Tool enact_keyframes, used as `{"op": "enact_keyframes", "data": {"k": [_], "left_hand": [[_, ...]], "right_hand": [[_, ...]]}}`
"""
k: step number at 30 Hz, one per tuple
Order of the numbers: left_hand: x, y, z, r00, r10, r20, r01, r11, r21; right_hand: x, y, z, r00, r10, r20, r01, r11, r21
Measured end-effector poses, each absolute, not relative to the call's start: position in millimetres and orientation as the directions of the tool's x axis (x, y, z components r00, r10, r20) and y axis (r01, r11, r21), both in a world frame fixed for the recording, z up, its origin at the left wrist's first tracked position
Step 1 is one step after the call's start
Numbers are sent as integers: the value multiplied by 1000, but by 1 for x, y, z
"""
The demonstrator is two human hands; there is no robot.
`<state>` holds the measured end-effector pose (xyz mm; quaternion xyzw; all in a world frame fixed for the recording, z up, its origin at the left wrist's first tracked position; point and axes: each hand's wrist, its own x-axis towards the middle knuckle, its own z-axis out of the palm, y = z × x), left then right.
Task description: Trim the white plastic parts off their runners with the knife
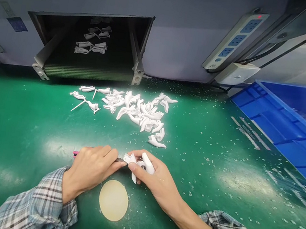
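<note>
My left hand is closed around a thin tool with a pink end; its dark tip reaches toward the part in my other hand. My right hand pinches a small white plastic part just above the green table. Both hands meet near the table's front middle. Farther back lies a pile of similar white plastic parts.
A round beige disc lies on the green mat between my wrists. A dark conveyor opening at the back carries more white parts. A blue bin stands at the right. A power strip hangs above. Small plastic shavings dot the mat.
</note>
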<state>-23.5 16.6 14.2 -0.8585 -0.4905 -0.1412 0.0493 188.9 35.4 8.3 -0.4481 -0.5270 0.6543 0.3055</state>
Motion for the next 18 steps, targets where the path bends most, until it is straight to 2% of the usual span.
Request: {"op": "enact_keyframes", "data": {"k": [12, 15, 18], "left_hand": [[-21, 16, 14, 440, 847, 297, 876, -477, 63], [-23, 15, 12, 442, 858, 262, 860, -488, 146], [-23, 14, 10, 415, 882, 223, 828, -468, 310]], "right_hand": [[188, 35, 8, -398, 882, -253, 70, -245, -967], [189, 35, 6, -403, 880, -252, 55, -252, -966], [190, 35, 4, -399, 881, -254, -17, -284, -959]]}}
